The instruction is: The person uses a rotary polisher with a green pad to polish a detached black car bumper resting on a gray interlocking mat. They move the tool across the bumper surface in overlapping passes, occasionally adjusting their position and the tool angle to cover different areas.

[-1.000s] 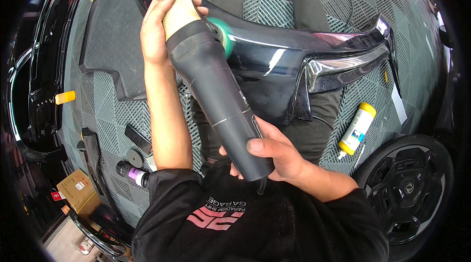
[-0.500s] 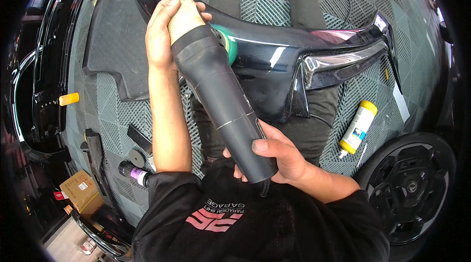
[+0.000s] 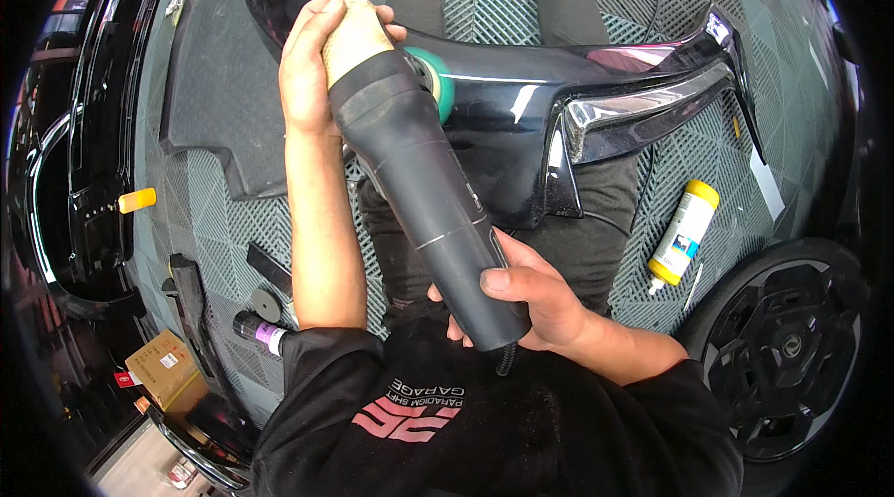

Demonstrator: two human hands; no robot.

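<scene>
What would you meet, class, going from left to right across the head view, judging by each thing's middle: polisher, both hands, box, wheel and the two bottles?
Box, black bottle, left hand, polisher, right hand, white-and-yellow bottle, wheel.

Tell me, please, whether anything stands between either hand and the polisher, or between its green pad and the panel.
Nothing visible does: the left hand and right hand hold the polisher directly, and nothing shows between its green pad and the glossy panel, though the pad's face is hidden.
</scene>
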